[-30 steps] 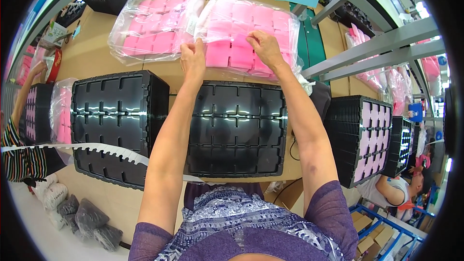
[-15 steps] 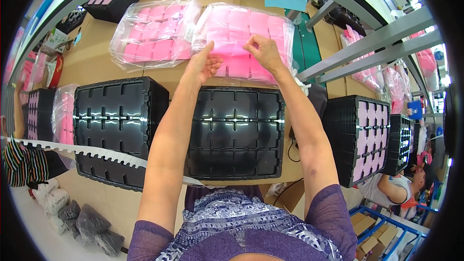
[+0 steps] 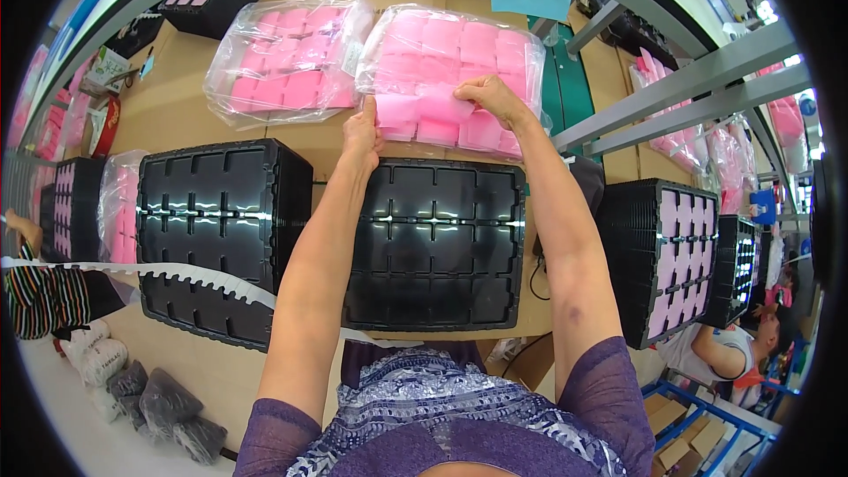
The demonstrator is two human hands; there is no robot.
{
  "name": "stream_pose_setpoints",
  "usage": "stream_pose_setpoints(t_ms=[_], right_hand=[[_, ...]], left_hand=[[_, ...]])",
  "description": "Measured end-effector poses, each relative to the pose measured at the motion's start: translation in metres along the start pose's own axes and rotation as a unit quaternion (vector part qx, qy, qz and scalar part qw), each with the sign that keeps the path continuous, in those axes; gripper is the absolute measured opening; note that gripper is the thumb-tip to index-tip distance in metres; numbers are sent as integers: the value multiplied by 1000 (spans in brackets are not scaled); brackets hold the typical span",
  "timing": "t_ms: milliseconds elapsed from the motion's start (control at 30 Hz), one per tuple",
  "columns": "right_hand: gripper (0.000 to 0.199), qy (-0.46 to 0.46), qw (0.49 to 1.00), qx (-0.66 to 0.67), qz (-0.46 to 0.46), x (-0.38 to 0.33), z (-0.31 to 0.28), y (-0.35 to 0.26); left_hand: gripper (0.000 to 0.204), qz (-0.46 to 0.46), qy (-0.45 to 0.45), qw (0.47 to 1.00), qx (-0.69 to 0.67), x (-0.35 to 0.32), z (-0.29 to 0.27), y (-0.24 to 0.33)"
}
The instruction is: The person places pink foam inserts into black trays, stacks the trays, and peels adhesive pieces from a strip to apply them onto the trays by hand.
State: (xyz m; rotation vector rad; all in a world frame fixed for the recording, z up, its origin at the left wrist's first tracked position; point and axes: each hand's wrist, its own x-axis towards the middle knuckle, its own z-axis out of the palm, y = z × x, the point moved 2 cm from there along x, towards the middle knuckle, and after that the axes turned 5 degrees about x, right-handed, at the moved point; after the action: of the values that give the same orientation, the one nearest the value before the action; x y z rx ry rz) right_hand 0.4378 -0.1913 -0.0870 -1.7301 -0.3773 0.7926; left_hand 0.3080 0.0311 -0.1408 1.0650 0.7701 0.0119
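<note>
A row of thin pink sheet pieces (image 3: 431,104) stretches between my two hands, over a pile of similar pink pieces (image 3: 442,40) lying on a clear plastic bag. My left hand (image 3: 362,132) is closed, thumb up, at the row's left end. Thumb and fingers of my right hand (image 3: 495,99) pinch its upper right part. Just in front of both hands lies a black moulded tray (image 3: 433,252) with rows of shallow compartments, and no pink pieces show on it. My forearms pass along either side of that tray.
Left of the pile lies another bag of pink pieces (image 3: 287,57). Stacked black trays stand at left (image 3: 203,203) and, topped with pink pieces, at right (image 3: 680,256). Grey metal bars (image 3: 662,106) cross the upper right. A white notched strip (image 3: 177,274) runs past my left forearm.
Both hands have come slightly nearer to me, bringing the pink row to the pile's near part. My left fingers, loosely spread before, have closed at the row's left end.
</note>
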Motion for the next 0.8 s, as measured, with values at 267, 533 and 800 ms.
stream_pose_setpoints(t_ms=[267,533,800], right_hand=[[22,204,928,-230,-209,-12,-3,-46],[23,190,921,-195,-277,-42,18,-49],[13,343,744,-340,-461,-82,66,-54]], left_hand=[[63,446,223,767,405,-24,-6,22],[68,-144,-66,978,-134,-41,48,33],[30,-103,-84,969,-210,-11,75,57]])
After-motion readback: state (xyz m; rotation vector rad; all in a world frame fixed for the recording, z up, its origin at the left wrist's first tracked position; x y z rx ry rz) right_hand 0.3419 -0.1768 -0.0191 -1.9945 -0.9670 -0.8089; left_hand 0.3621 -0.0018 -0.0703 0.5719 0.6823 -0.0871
